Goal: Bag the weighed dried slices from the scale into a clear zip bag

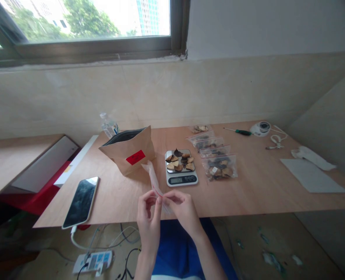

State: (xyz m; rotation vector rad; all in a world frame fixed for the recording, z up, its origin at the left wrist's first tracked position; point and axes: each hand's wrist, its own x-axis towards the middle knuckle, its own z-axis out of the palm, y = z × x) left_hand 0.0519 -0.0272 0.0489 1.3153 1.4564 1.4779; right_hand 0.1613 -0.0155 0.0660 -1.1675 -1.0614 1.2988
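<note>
Both hands meet at the table's front edge on a clear zip bag (152, 177) with a red seal line. My left hand (149, 212) pinches the bag's edge near the red line, and my right hand (184, 212) pinches it just beside. Just beyond them stands a white kitchen scale (182, 179), its display too small to read. Dried brown and pale slices (178, 163) lie spread on its metal plate. Left of the scale, a brown paper pouch (117, 153) with a red label stands with its mouth open.
Several filled zip bags (221, 168) lie in a row right of the scale. A phone (81, 202) on a cable lies at left, a bottle (109, 125) behind the pouch. Farther right are a screwdriver (242, 132), a white camera (260, 128) and white paper (312, 177).
</note>
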